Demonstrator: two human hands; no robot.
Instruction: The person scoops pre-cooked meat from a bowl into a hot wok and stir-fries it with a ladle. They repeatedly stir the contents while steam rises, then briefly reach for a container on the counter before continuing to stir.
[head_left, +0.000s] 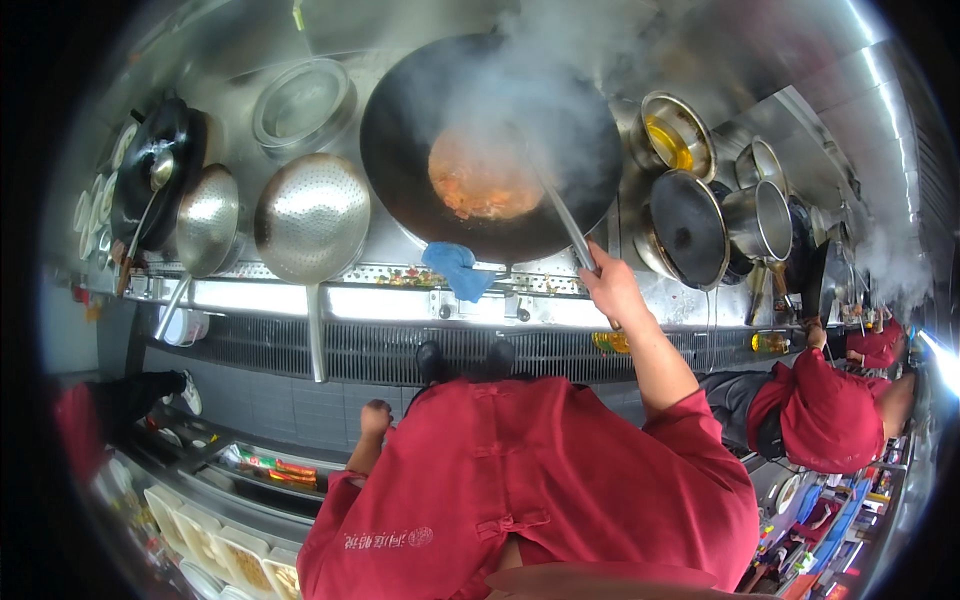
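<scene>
My right hand (615, 287) is closed round the handle of a metal ladle (568, 225), whose far end goes down into the steam over a big black wok (397, 150). Reddish-orange food in liquid (484, 180) lies in the bottom of the wok. A folded blue cloth (456, 268) rests on the wok's near rim. Away from the wok, my left hand (376, 417) hangs beside my body with its fingers curled in and nothing seen in it. Steam hides the ladle's bowl.
Left of the wok are two perforated strainers (313, 217) (208, 221), a metal bowl (304, 105) and another wok (150, 202) with a ladle. On the right stand a pot of yellow oil (675, 142) and several pans (686, 229). A co-worker (832, 412) stands further right; food tubs (240, 559) are behind.
</scene>
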